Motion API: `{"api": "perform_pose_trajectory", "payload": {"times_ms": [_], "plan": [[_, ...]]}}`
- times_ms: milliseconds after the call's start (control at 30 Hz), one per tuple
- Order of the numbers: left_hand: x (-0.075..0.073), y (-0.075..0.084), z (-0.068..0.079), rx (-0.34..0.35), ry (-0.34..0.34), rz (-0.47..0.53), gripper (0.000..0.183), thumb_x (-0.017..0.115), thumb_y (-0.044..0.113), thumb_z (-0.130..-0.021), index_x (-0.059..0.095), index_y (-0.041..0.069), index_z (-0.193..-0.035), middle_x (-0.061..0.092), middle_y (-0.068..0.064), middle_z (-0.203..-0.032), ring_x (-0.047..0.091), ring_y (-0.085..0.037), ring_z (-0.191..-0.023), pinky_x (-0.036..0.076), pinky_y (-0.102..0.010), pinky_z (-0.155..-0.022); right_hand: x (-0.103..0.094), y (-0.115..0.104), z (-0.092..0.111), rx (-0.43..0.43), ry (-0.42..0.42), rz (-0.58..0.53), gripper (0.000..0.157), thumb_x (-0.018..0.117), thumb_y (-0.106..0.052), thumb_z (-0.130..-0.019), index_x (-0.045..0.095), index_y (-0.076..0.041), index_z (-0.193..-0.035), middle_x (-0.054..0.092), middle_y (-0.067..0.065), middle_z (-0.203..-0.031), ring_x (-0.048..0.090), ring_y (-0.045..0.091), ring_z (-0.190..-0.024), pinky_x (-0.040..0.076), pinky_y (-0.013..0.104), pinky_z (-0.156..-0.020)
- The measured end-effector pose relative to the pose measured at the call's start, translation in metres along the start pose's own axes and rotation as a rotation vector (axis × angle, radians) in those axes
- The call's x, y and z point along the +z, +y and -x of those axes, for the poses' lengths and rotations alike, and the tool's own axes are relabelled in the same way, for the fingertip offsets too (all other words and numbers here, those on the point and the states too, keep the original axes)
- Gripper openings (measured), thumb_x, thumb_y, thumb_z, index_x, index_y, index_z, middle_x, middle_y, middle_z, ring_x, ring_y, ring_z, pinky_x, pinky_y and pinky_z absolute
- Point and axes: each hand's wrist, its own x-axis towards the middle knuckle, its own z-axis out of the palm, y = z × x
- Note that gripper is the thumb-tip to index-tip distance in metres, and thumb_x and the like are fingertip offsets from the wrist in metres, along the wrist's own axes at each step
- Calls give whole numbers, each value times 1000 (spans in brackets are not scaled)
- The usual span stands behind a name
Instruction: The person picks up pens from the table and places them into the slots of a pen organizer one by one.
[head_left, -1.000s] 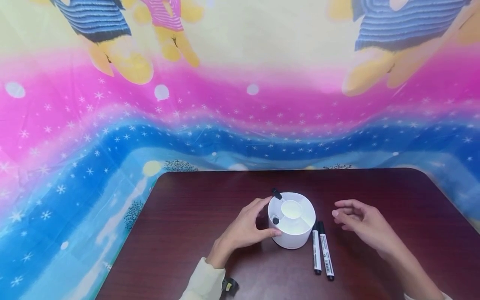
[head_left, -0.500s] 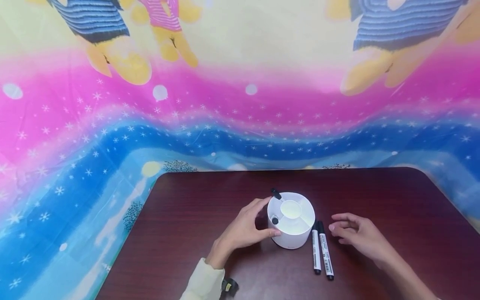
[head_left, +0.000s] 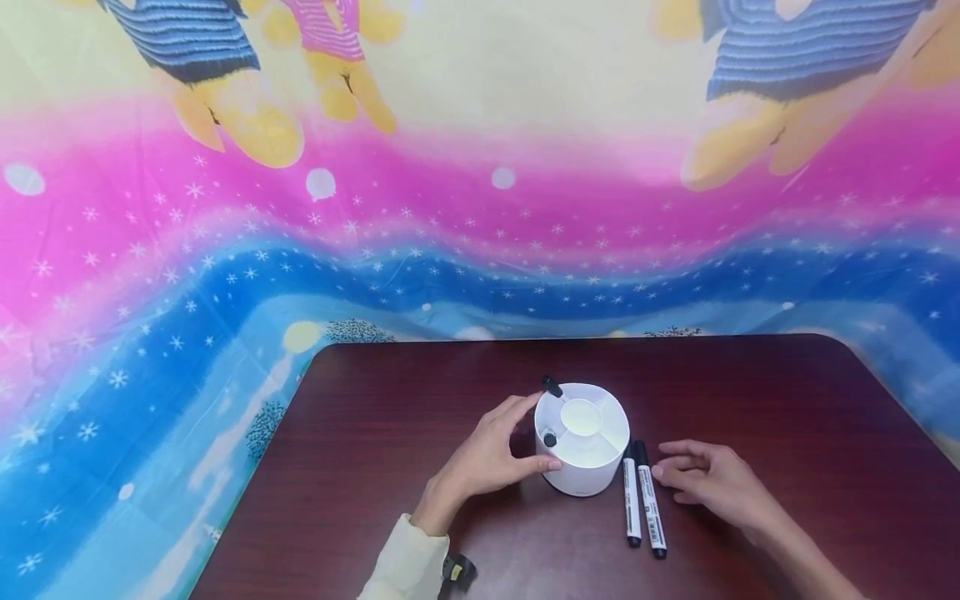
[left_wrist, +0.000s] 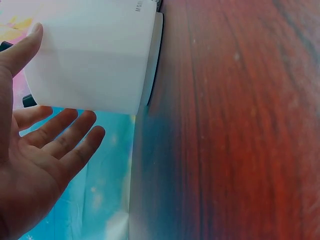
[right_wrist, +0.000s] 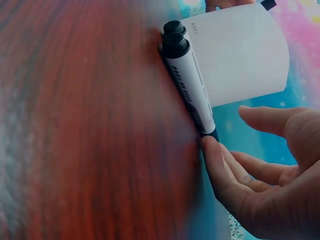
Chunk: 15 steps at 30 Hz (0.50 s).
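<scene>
A round white pen holder [head_left: 585,481] with divided compartments and a round middle well stands upright on the table. Two black-ended pens [head_left: 552,387] stand in its left compartments, their lower parts hidden. My left hand [head_left: 483,454] holds the holder from the left, thumb on the near side and fingers on the far side. To the right of the holder lie two white markers with black caps, the left marker [head_left: 632,504] beside the right marker [head_left: 652,512]. My right hand [head_left: 712,483] is by the right marker's cap, fingers loosely bent; whether a fingertip touches it I cannot tell.
The dark reddish-brown table [head_left: 405,392] has a rounded far edge. Behind it hangs a colourful printed cloth [head_left: 450,208]. A black device with a yellow mark [head_left: 460,572] shows beside the cream left sleeve [head_left: 408,558].
My right hand has come down and slightly left, closer to the right marker's cap. The left hand, the pen holder and the markers have stayed in place.
</scene>
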Motion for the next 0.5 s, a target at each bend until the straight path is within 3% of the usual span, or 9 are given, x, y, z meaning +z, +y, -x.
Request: {"api": "perform_pose_trajectory", "payload": {"times_ms": [267, 500], "plan": [[-1, 1, 1, 12, 4, -4, 94, 88, 52, -87, 41, 29, -166, 62, 5, -147, 59, -16, -137, 52, -45, -117, 4, 2, -1, -15, -3, 35, 68, 81, -23, -97, 53, 15, -146, 80, 16, -115, 77, 15, -97, 66, 32, -76], [-1, 1, 1, 13, 4, -4, 93, 87, 52, -88, 41, 30, -166, 61, 4, -148, 60, -16, -137, 52, -45, -116, 11, -3, -4, 6, 35, 113, 63, 87, -19, -91, 61, 13, -139, 81, 11, -105, 77, 17, -92, 66, 32, -72]]}}
